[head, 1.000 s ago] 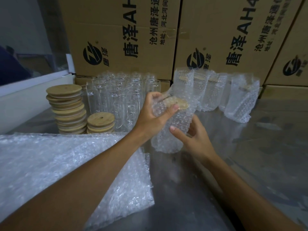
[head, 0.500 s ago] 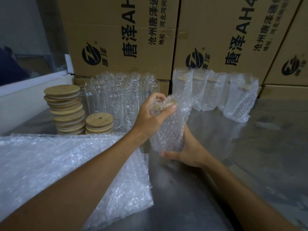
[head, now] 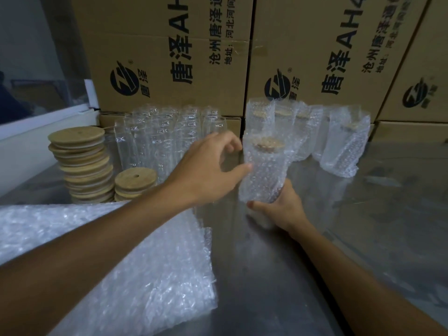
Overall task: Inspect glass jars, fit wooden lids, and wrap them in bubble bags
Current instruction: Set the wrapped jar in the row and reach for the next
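- My right hand (head: 282,209) grips the wrapped jar (head: 264,170) low down, fingers curled round its base, holding it upright just above the worktop (head: 363,226), in front of the row of finished bagged jars (head: 315,132).
- My left hand (head: 208,168) is beside the jar at mid-height with relaxed, spread fingers; the thumb tip is at the bubble bag's side, and I cannot tell whether it presses or only brushes it. It holds nothing.
- I judge the jar fairly heavy for its size and breakable: rigid glass under a soft skin. The bubble film gives under the fingers and may slide on the glass, so the base is the safe place to hold, as my right hand does, with a second hand round the middle.
- The wooden lid (head: 268,143) shows through the bag's open top as a flat pale disc; gripping by the loose bag mouth would risk the jar slipping through.
- Bare glass jars (head: 167,139) stand packed together at the back left: clear, smooth cylinders, slick to bare fingers.
- Two stacks of wooden lids (head: 82,163) sit left of them, matt discs, the short stack's top one with a small hole.
- A pile of bubble bags (head: 145,267) lies flat near me, limp and crinkly.
- Printed cardboard cartons (head: 169,57) wall the back; the worktop is dull, reflective metal.
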Available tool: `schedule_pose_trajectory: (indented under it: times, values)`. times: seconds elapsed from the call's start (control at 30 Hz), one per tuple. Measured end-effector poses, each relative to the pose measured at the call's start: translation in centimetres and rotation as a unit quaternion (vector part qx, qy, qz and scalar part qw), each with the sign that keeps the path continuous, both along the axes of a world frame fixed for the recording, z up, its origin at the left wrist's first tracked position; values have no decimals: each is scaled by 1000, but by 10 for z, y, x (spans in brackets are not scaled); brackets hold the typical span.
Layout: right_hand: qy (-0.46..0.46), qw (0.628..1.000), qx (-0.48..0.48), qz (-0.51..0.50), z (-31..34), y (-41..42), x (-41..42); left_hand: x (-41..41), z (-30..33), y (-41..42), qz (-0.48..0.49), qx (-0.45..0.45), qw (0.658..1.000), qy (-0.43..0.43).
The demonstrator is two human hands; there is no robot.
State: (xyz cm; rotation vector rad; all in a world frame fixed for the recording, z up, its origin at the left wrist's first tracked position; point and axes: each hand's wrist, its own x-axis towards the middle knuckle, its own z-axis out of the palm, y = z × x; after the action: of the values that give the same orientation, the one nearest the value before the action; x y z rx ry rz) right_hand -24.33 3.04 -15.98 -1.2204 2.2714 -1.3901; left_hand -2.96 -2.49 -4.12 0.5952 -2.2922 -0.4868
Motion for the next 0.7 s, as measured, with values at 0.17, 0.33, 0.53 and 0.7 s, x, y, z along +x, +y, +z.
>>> schedule_pose_trajectory:
  times: [0.17, 0.33, 0.53, 0.7]
  values:
    - [2, 996, -13, -93, 5, -11, -41, 62, -1, 14, -47, -181, 976, -108]
    - [17, 982, -4, -190, 4, -29, -80, 106, -43, 9, -81, -262, 956, -102]
    - [14, 976, 0, -219, 3, -49, -119, 107, -64, -5, -65, -224, 970, -63]
    - [16, 963, 3, -270, 4, -64, -138, 92, -62, -7, -66, -223, 969, -82]
